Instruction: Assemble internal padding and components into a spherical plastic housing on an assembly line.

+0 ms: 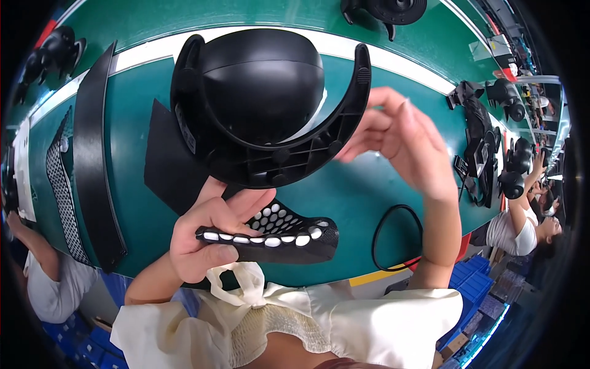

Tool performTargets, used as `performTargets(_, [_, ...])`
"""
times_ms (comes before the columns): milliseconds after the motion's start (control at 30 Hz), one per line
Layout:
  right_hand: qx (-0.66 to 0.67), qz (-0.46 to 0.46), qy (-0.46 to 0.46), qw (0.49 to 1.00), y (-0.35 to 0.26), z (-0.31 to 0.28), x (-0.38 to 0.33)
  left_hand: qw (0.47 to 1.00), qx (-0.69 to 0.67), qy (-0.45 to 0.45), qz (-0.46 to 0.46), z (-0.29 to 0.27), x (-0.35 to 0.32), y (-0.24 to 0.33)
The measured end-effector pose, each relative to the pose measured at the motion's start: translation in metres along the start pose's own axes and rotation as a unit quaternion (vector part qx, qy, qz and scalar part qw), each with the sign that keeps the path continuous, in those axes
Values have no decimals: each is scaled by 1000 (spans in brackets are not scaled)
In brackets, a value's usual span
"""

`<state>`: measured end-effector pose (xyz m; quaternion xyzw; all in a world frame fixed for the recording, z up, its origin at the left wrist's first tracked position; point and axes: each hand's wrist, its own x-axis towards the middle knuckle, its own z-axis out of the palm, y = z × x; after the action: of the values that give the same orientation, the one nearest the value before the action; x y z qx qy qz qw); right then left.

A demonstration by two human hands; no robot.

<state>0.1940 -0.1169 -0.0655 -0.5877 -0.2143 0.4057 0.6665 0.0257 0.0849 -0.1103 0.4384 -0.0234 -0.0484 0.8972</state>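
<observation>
A large black rounded housing [264,80] with a U-shaped ribbed base [276,163] stands tilted in front of me. Below it, my left hand [212,230] pinches a black padded strip [289,249] dotted with white round spots between thumb and fingers. My right hand [402,141] is raised beside the base's right arm, fingers loosely bent and apart. Some of its fingertips pass behind that arm, so whether they touch it I cannot tell. A flat black panel [169,157] shows to the left of the base, partly hidden by it.
On the green table [344,203] a long black curved strip [95,166] and a white-dotted strip [61,184] lie at left. A black loop [396,240] rests at right, with black parts [479,147] beyond. Another housing [396,9] stands at the back. Other people work on both sides.
</observation>
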Motion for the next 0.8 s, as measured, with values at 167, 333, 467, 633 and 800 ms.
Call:
performTargets(167, [-6,10,-25,1000,8,2,13,1000,18,-17,19,-3,-1,-4])
performTargets(333, [37,-3,-71,997,10,11,16,999,28,-15,17,-3,-3,-6])
performTargets(467, [28,-21,-76,997,16,12,17,999,41,-12,16,-3,-2,-7])
performTargets(633, [21,-36,-83,996,12,11,22,999,46,-25,10,-6,-2,-6])
performTargets(800, [23,-59,-66,996,14,15,22,988,145,-52,-29,-15,-5,-3])
